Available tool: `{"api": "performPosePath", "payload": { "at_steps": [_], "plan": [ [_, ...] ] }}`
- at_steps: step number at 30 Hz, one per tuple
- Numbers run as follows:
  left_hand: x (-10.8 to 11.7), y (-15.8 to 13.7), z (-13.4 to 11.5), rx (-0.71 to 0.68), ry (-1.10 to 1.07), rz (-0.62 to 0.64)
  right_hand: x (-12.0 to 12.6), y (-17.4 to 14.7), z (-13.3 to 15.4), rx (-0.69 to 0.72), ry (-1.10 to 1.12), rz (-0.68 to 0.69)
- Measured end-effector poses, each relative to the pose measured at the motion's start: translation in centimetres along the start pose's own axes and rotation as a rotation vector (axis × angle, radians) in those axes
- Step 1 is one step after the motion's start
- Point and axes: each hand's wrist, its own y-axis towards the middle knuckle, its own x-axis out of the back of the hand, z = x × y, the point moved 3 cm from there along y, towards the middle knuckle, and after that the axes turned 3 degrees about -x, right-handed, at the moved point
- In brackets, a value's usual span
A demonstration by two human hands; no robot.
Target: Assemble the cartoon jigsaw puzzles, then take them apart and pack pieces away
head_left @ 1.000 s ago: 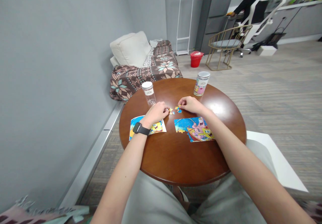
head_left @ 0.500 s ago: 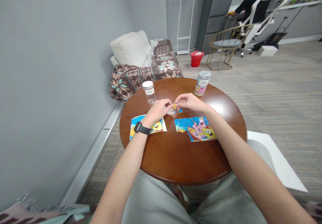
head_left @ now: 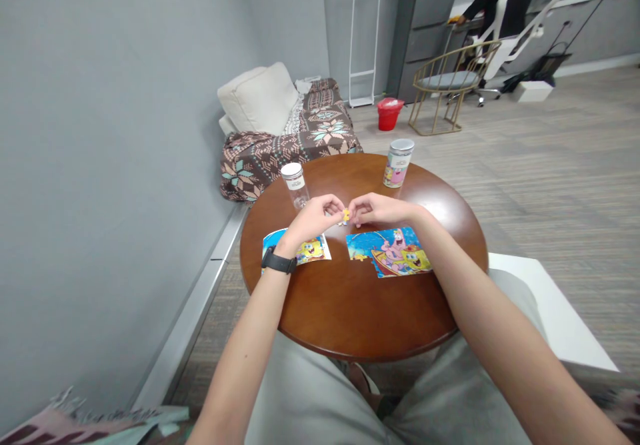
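Over the far middle of the round table, a small yellow puzzle piece (head_left: 345, 215) is pinched in the fingertips of my left hand (head_left: 320, 213). The curled fingers of my right hand (head_left: 377, 209) close on its right edge. A few loose pieces (head_left: 342, 223) lie beneath, mostly hidden by the hands. Nearer to me on the right is a partly assembled cartoon puzzle (head_left: 395, 251), its lower left part unfilled and its right end behind my right forearm. A cartoon picture sheet (head_left: 313, 250) lies at the left, partly covered by my left wrist.
A clear jar with a white lid (head_left: 295, 185) stands behind my left hand. A printed jar (head_left: 399, 163) stands at the back right of the brown table (head_left: 345, 318). Beyond are a covered couch (head_left: 295, 145), a red bin (head_left: 389, 114), a metal chair (head_left: 445, 83) and a person (head_left: 493, 5).
The yellow piece has shifted slightly down and towards my left fingertips. My right hand has lowered a little and now covers the loose pieces on the right. The view has shifted slightly.
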Motion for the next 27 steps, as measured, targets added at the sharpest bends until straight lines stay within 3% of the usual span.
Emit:
{"api": "performPosePath", "payload": {
  "at_steps": [6, 13, 20, 27],
  "plan": [
    [-1.9, -3.8, -2.9, 0.074, 0.119, 0.123, -0.5, 0.0, 0.1, -0.012, -0.05, 0.063],
    [-4.5, -6.7, -1.5, 0.177, 0.099, 0.08, 0.0, 0.7, -1.1, -0.006, -0.064, 0.085],
    [-5.0, -7.1, -1.1, 0.19, 0.187, 0.006, -0.4, 0.7, -1.1, -0.041, -0.135, 0.152],
    [-4.8, -9.0, -2.5, -0.019, 0.435, -0.032, -0.3, 0.8, -1.4, -0.028, -0.157, 0.167]
  ]
}}
